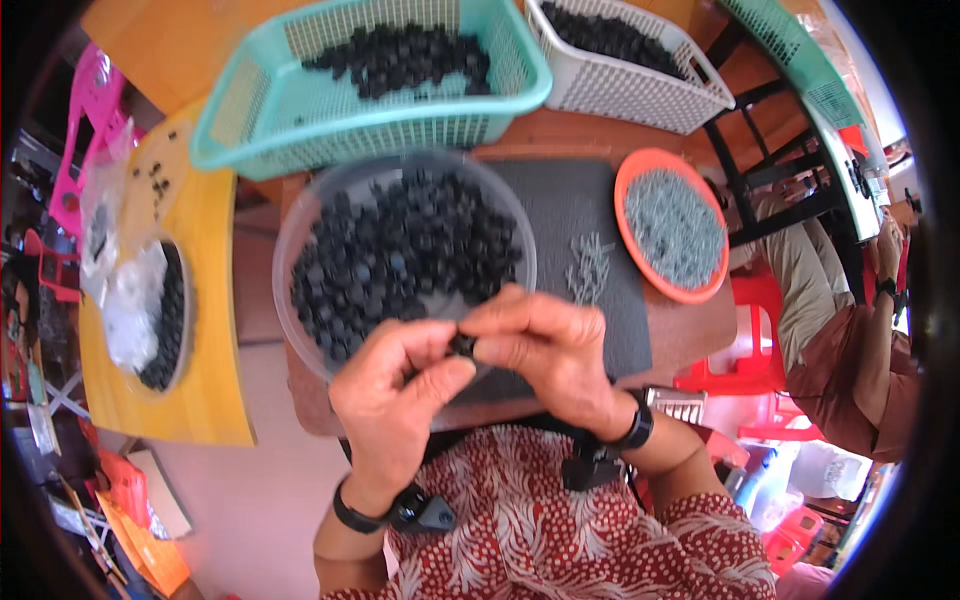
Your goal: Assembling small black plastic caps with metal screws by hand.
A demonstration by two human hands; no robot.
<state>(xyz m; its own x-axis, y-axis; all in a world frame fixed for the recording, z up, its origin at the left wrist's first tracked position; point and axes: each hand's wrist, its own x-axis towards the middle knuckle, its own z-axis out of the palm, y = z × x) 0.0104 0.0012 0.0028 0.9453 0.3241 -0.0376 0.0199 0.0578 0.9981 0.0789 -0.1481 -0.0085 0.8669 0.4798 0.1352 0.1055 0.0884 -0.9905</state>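
Observation:
Over the near rim of a clear round tub (283, 262), my two hands meet at a small black part (462, 345). My left hand (395, 385) pinches it from the left between thumb and fingers. From the right, the thumb and fingertips of my right hand (545, 345) close on the same part; whether they also hold a screw is hidden. Many similar black parts (400, 240) fill the tub. To its right a small pile of silvery screws (590, 268) lies on a dark mat (560, 190). An orange dish (622, 215) beyond the mat holds many more screws (675, 235).
A green basket (350, 135) and a white basket (630, 105), both with black parts, stand along the far side. On a yellow table (220, 330) at left is a bowl of black parts under a plastic bag (135, 310). Another person (840, 350) sits at right near red stools (755, 340).

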